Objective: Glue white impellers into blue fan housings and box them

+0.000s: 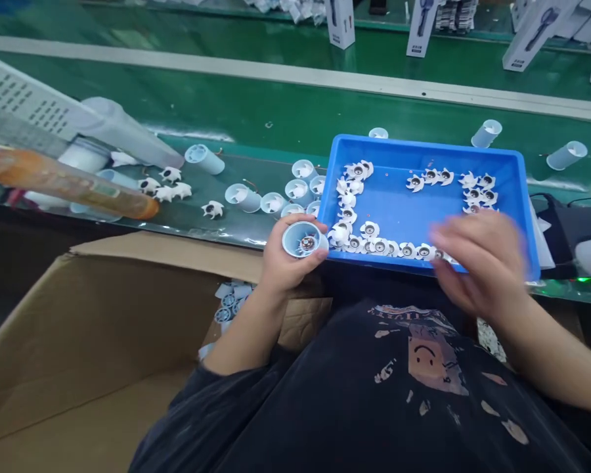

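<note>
My left hand [288, 256] is wrapped round a light-blue plastic cylinder [291, 242], left of the blue tray. The cylinder's open end faces up towards me, and a copper-coloured motor core [307, 243] shows inside. My right hand [485, 263] hovers over the tray's front right part, smeared by motion. Its fingers are bent and its thumb is near a white fan wheel [439, 253]; whether it holds anything cannot be made out. White fan wheels [380, 246] line the blue tray [423, 146] along its left, front and right sides, with several more at the back.
More light-blue cylinders [272, 202] stand left of the tray. Loose fan wheels [213, 209] lie farther left, near an orange-wrapped tube [73, 180]. A cardboard box [103, 328] is below left. White printed boxes [420, 26] stand beyond the green belt [256, 98].
</note>
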